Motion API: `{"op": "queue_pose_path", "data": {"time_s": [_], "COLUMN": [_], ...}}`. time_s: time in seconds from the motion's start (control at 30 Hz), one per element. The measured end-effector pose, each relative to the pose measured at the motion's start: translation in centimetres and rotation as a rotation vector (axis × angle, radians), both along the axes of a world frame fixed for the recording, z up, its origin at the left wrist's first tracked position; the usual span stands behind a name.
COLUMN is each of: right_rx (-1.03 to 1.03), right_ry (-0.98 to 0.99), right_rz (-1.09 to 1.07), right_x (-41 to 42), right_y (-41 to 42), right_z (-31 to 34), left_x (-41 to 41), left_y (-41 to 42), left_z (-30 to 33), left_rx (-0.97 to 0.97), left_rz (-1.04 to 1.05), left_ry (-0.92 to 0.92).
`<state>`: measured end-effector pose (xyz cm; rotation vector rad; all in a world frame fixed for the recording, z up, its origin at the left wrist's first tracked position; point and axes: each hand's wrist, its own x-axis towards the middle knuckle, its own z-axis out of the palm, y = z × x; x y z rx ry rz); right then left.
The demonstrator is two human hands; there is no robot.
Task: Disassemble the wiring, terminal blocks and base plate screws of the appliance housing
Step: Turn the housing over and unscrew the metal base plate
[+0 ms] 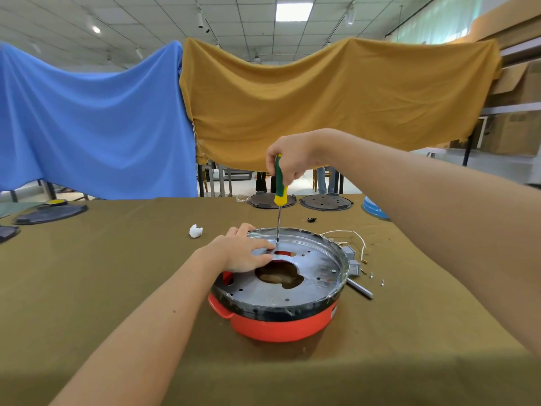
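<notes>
- The red appliance housing sits on the olive-covered tabletop, its grey metal base plate facing up.
- The right hand is wrapped around the green-and-yellow handle of a screwdriver, held upright with its tip down on the plate near the far rim.
- The left hand lies flat on the plate, fingers straight, just beside the tip.
- White wires and small loose screws lie on the cloth right of the housing.

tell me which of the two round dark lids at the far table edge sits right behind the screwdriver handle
The left lid: the green and yellow screwdriver held by the right hand overlaps it, while the right lid sits clear beside it.
</notes>
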<state>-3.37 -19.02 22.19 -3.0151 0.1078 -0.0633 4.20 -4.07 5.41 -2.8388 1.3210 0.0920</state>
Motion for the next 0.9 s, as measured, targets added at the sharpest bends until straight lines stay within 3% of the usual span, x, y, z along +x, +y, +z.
{"op": "queue_pose_path", "data": {"time_s": [0.17,0.3,0.5,0.57,0.7,0.9], "right_rx": [0.006,-0.288,0.024,-0.009,-0.265,0.009], "right_ry": [-0.039,-0.058,0.005,-0.005,-0.061,-0.034], "right_rz": [-0.037,-0.158,0.067,0.009,-0.154,0.058], "right_x": [0.1,0.2,-0.1,0.0,-0.1,-0.7], "right_y": [0.0,0.1,0.3,0.4,0.1,-0.6], "right_z": [-0.5,-0.3,-0.1,-0.3,-0.3,-0.4], "left_x": [0.1,0.2,0.2,0.2,0.2,0.2], "left_y": [0.0,0.0,0.0,-0.1,-0.1,0.0], "left_z": [-0.1,-0.1,-0.1,-0.1,0.0,0.0], "left_rx": [-0.012,-0.007,-0.007,-0.007,0.003,0.007], "left_rz": [-0.001,0.003,0.003,0.001,-0.001,-0.001], "left_ry": [0.001,0.002,0.002,0.002,-0.001,-0.005]}}
